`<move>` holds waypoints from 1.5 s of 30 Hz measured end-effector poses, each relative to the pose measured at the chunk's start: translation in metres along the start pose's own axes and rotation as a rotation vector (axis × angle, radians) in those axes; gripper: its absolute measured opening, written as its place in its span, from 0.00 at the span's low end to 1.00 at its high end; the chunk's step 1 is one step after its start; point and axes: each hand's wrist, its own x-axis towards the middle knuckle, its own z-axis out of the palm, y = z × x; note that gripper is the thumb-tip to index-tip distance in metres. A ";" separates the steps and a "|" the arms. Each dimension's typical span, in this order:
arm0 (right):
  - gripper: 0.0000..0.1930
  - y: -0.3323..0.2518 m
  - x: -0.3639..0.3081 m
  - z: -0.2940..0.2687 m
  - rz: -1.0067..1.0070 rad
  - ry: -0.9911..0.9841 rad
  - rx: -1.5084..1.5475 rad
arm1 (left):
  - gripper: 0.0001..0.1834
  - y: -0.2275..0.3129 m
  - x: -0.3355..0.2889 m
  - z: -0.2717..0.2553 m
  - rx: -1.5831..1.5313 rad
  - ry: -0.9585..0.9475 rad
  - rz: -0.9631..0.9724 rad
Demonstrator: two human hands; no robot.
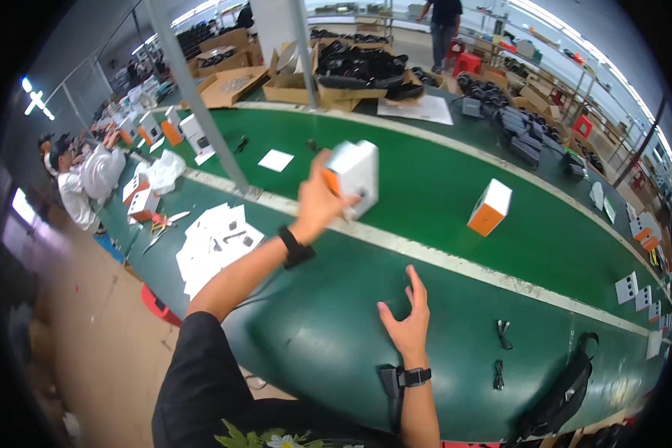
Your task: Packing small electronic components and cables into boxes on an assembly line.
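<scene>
My left hand [321, 196] is closed around a white and orange box [358, 175], held up over the near edge of the green conveyor belt. The box is a little blurred, and its far side is hidden. With fingers spread and nothing in it, my right hand [409, 317] hovers over the green table. Another white and orange box [491, 207] stands on the belt, to the right of the held one. A spread of white printed sheets [216, 243] lies on the table beside my left forearm.
Two coiled black cables [498, 373] and a black bag [567, 388] lie at the right. Scissors [164, 224] rest near small boxes [143, 203] at the left. A metal post [201, 97] rises beside the belt. More boxes [627, 287] line the far right. People [74, 175] work at the left.
</scene>
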 end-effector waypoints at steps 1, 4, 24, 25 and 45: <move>0.53 -0.005 0.000 0.006 0.012 -0.019 0.010 | 0.66 0.029 -0.032 0.006 -0.074 -0.069 0.023; 0.75 -0.024 0.002 0.024 -0.127 0.021 -0.196 | 0.68 0.089 -0.114 -0.008 -0.101 -0.435 -0.087; 0.44 0.028 -0.008 -0.002 -0.034 0.353 -0.299 | 0.26 -0.183 0.106 -0.060 1.002 -0.262 -0.177; 0.44 0.030 -0.008 0.000 -0.036 0.336 -0.288 | 0.24 -0.172 0.103 -0.064 0.999 -0.259 -0.171; 0.43 0.031 -0.002 -0.021 0.093 0.117 0.011 | 0.25 -0.032 0.059 -0.088 0.815 -0.464 0.153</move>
